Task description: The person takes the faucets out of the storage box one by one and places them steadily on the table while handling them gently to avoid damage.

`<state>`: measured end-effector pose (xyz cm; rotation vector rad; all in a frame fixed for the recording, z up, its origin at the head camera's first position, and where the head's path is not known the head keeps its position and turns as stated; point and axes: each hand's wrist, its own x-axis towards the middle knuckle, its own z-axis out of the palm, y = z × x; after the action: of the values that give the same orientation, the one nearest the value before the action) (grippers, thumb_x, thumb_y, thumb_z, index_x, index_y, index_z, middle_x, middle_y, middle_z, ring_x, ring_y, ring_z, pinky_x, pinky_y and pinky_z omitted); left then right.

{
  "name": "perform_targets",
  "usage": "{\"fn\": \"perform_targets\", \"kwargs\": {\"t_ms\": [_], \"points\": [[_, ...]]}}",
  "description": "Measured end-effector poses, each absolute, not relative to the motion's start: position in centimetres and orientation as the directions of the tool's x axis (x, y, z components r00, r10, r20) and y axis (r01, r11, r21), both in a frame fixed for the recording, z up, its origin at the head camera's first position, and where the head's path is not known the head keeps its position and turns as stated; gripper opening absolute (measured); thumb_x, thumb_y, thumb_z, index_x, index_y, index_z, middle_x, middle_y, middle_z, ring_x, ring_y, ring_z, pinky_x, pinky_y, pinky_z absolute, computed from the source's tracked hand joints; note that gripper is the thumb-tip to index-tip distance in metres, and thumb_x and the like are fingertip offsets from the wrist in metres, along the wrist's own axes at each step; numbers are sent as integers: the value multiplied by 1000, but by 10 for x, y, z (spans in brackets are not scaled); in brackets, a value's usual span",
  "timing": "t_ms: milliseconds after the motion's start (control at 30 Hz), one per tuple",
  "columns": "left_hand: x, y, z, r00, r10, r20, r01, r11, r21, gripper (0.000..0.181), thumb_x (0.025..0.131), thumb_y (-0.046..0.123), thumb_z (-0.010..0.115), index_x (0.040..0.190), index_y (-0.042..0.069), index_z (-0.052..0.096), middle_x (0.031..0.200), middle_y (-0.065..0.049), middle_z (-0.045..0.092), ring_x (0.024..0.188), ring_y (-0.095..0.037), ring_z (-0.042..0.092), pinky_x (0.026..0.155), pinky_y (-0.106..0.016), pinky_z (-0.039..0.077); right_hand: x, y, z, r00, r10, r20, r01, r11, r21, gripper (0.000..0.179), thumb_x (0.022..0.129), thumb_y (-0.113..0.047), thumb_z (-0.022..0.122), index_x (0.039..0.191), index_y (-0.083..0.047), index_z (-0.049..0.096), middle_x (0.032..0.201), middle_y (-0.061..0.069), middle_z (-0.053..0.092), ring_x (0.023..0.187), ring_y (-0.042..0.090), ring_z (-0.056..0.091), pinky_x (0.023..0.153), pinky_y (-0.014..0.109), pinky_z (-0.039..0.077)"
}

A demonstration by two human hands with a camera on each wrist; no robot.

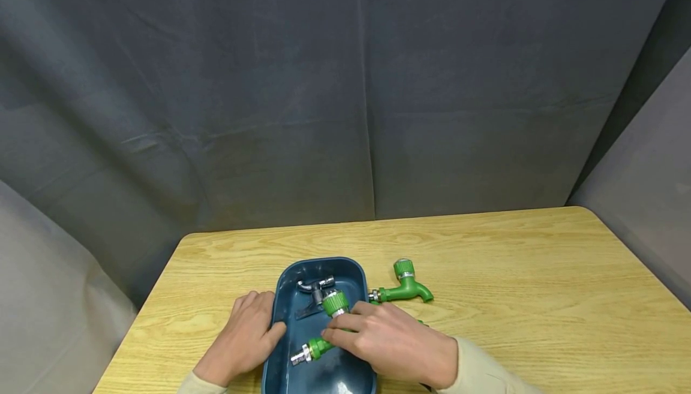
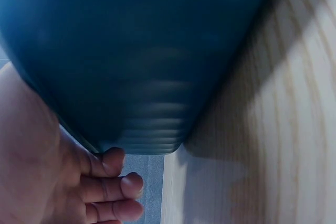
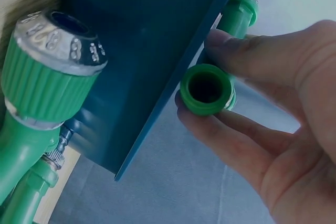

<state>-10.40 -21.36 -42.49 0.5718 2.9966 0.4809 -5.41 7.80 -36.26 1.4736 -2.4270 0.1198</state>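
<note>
Right hand's grip (image 1: 385, 340) pinches green tap (image 1: 336, 303) above blue tray (image 1: 335, 375), toward its right edge; left hand (image 1: 248, 331), fingers loose, lies at left edge, best holding tray steady, spout (image 3: 205, 109) kept clear.

Grey cloth (image 1: 270, 112) hangs behind a wood-grain table (image 1: 513, 292).

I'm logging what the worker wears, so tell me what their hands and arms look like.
The left hand and right hand are ungloved, with no rings visible. The left sleeve and right sleeve are pale cream fabric. A dark bit by the right sleeve is too small to identify.
</note>
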Motion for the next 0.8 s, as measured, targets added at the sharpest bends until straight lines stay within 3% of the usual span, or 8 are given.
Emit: {"fn": "perform_targets", "kwargs": {"t_ms": [800], "points": [[-104, -215, -427, -926, 375, 41, 369, 875, 312, 7, 92, 23, 61, 94, 22, 54, 78, 11, 45, 83, -12, 37, 99, -46, 37, -54, 86, -365, -413, -855, 313, -882, 461, 96, 32, 95, -23, 72, 127, -24, 71, 124, -12, 73, 99, 6, 69, 83, 19, 57]]}}
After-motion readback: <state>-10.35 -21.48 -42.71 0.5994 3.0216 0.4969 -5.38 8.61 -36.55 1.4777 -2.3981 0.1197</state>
